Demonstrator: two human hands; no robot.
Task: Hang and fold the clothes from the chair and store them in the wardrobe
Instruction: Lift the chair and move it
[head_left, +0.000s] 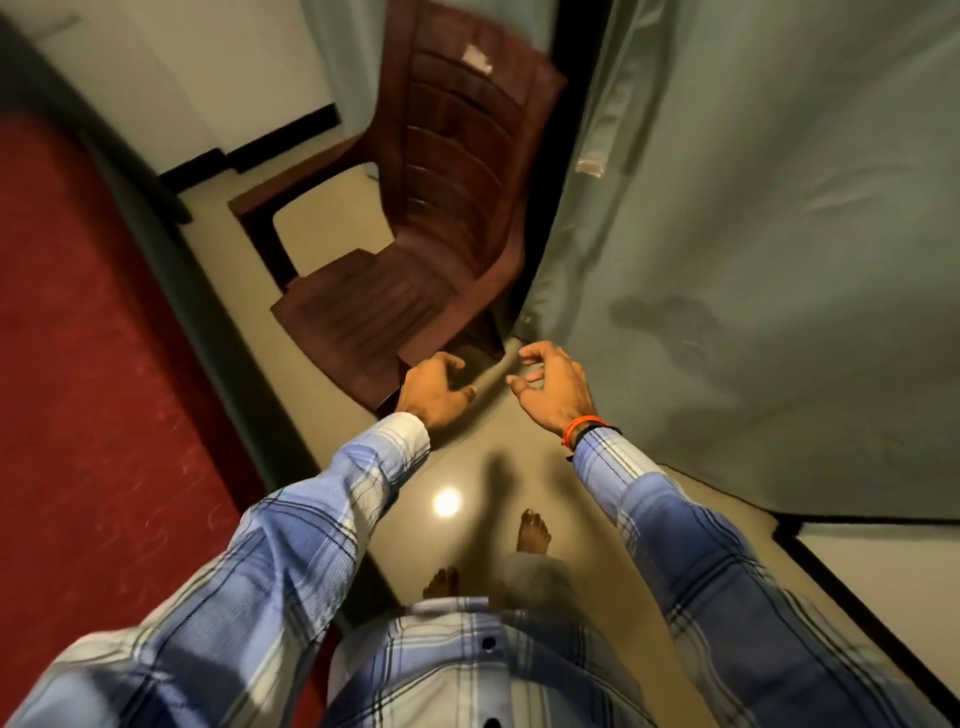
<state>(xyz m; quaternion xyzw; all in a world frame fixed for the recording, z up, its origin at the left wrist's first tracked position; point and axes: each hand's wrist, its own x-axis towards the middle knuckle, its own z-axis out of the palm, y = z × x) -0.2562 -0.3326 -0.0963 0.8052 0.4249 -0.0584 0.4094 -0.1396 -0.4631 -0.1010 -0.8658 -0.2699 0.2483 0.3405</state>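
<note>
Now chair (410, 244) seat-front toward viewer.

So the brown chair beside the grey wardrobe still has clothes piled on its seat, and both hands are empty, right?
Not quite. The head view shows the chair with a bare seat, no clothes on it. The rest holds: it stands beside the grey wardrobe, and the left hand and right hand hold nothing.
</note>
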